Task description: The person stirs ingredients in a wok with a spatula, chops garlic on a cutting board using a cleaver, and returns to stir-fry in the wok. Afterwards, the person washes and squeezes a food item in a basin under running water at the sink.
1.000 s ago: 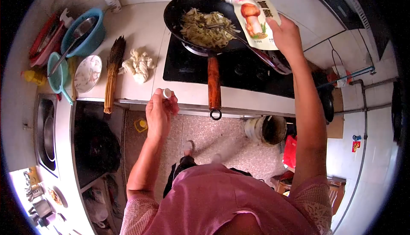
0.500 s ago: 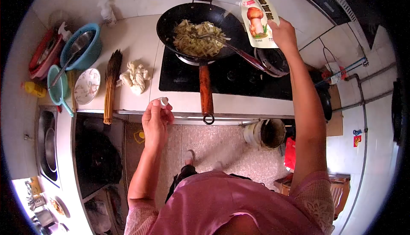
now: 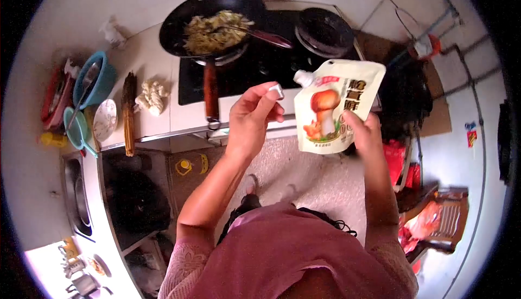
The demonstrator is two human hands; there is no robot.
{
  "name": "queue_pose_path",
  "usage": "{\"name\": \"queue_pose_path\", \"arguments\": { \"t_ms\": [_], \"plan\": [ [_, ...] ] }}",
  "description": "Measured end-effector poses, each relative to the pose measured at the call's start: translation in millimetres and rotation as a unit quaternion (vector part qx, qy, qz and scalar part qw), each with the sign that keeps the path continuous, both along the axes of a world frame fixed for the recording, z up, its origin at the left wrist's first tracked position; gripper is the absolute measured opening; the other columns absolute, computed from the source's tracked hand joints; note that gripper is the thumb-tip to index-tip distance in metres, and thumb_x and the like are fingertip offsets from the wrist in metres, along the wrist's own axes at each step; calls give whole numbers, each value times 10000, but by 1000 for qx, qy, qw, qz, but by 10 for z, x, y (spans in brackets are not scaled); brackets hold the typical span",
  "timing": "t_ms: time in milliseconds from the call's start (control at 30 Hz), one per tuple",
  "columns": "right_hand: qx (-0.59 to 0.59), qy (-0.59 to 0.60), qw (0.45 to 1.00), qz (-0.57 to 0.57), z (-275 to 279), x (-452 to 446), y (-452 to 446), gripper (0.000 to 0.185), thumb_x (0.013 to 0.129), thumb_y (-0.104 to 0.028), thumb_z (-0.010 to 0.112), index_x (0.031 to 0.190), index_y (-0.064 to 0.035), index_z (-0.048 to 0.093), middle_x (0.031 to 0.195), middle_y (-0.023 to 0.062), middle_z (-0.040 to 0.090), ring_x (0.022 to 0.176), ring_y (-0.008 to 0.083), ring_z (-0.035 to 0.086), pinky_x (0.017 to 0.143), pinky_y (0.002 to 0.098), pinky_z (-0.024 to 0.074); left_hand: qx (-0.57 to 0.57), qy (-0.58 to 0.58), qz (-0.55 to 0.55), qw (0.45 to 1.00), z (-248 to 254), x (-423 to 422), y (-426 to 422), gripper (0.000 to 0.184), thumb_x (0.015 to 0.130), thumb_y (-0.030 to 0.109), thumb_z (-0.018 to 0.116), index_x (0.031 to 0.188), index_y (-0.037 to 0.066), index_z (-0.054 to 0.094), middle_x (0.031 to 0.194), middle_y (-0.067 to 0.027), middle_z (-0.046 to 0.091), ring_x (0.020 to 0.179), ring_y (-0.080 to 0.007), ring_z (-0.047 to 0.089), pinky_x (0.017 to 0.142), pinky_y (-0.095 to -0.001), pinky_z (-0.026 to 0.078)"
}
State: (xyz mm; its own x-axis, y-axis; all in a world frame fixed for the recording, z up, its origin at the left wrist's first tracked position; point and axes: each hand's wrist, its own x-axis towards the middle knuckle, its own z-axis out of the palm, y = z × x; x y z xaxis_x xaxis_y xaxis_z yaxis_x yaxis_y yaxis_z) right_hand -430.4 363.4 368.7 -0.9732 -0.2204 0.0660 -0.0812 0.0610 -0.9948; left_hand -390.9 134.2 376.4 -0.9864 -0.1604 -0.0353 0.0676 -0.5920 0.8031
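Observation:
Between thumb and fingers, my left hand [image 3: 252,117] pinches a small white cap [image 3: 277,91]. My right hand [image 3: 363,130] grips a cream seasoning pouch [image 3: 325,114] printed with a mushroom; its white spout [image 3: 304,78] is uncapped and points up to the left, towards the cap. Cap and spout are apart. Beyond both hands a black wok [image 3: 176,27] sits on the stove, holding shredded, pale cooked vegetables [image 3: 214,34]. A spatula [image 3: 271,38] with a dark red handle rests in it. The wok's wooden handle [image 3: 210,90] points towards me.
A dark pan [image 3: 324,32] stands on the right of the black stove [image 3: 190,87]. Along the left counter are a crumpled cloth [image 3: 152,97], a bundle of thin sticks [image 3: 129,114], a patterned bowl [image 3: 105,120], a green strainer [image 3: 77,128] and a blue basket [image 3: 100,79].
My right hand has brought the pouch down and left, away from beside the wok. My left hand has risen to the right with the cap, closer to the spout. The view has shifted right.

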Motion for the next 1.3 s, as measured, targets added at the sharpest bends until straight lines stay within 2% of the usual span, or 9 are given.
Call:
{"name": "queue_pose_path", "arguments": {
  "t_ms": [333,433,533,633,767,867,1033,1200,1300],
  "plan": [
    [164,-20,985,-43,-423,563,1605,248,825,-176,528,987,11,550,835,46,619,745,95,551,663,254,451,-262,-58,-145,952,-387,-228,1510,293,803,287,585,860,2,553,689,-48,539,477,-94,459,423,-208,354],
    [82,-119,989,-30,-805,304,1236,212,820,-165,531,955,-5,563,826,44,614,740,101,555,648,265,455,-271,-41,-170,946,-847,-547,1163,160,804,120,585,921,12,574,697,-2,546,521,-44,457,471,-165,389],
    [-82,-179,979,-45,-1201,333,1253,186,811,-169,547,932,-29,573,812,29,606,722,101,552,627,267,459,-247,62,-249,934,-1098,-662,1174,436,725,24,638,1133,103,509,1032,-55,527,720,-87,503,598,-206,443],
    [-105,-225,964,-99,-1474,442,1295,206,800,-193,572,916,-22,579,775,22,604,694,95,543,611,252,459,-173,19,-244,954,-1245,-672,1279,704,735,253,661,1303,128,265,1211,-113,398,802,-152,502,647,-253,440],
    [-62,-267,955,-115,-1853,551,1395,224,799,-203,575,904,-4,579,759,26,602,677,92,535,594,254,453,-447,-179,-292,826,-1550,-706,1346,356,826,345,531,992,31,561,733,-20,547,587,-74,480,498,-204,386],
    [-36,-277,954,-109,-2303,649,1442,273,799,-218,577,929,21,569,753,27,597,663,86,517,595,254,448,-421,-110,-295,851,-1871,-640,1447,449,855,418,425,958,-2,546,720,-44,530,555,-89,452,509,-202,371],
    [-26,-288,955,-62,-2752,616,1353,318,819,-203,539,1074,-12,530,792,84,614,693,115,555,615,278,459,-386,-315,-327,803,-2278,-752,1349,255,765,72,574,1010,22,525,710,-36,552,557,-69,488,440,-196,391],
    [-11,-334,941,-46,-3011,380,1198,300,824,-204,525,1054,-11,537,798,93,619,688,125,562,612,284,461,-399,-221,-316,832,-2648,-775,1235,240,778,90,539,1004,12,514,738,-37,534,537,-72,489,445,-205,427],
    [-15,-330,944,-16,-3155,225,1104,304,826,-218,523,1045,-7,541,799,112,622,680,132,573,612,288,469,-332,-351,-274,832,-2771,-905,1083,197,799,113,535,965,9,515,748,-40,526,529,-86,490,456,-214,442]
  ]
}}
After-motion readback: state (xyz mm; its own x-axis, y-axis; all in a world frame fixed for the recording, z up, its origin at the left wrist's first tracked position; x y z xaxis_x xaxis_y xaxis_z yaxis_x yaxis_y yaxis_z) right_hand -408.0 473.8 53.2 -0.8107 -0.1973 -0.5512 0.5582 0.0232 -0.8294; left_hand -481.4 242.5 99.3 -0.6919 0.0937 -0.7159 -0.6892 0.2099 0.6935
